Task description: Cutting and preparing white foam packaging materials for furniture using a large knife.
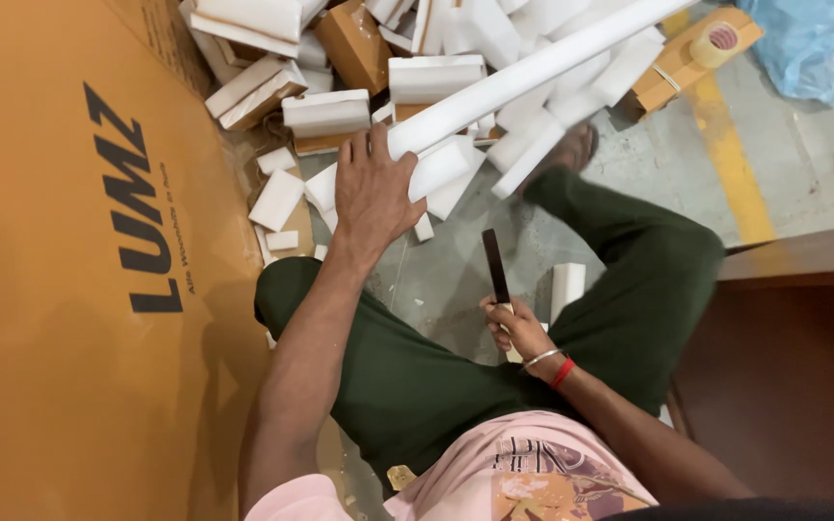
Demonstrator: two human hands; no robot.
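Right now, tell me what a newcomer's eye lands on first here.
The long white foam bar slanting across the top, gripped by the left hand. Below it, the right hand holds a dark blade upright over the green trousers. A big orange cardboard sheet fills the left.

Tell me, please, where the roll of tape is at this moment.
In the head view, the roll of tape sits at the top right, on a brown cardboard piece beside the blue plastic sheet.
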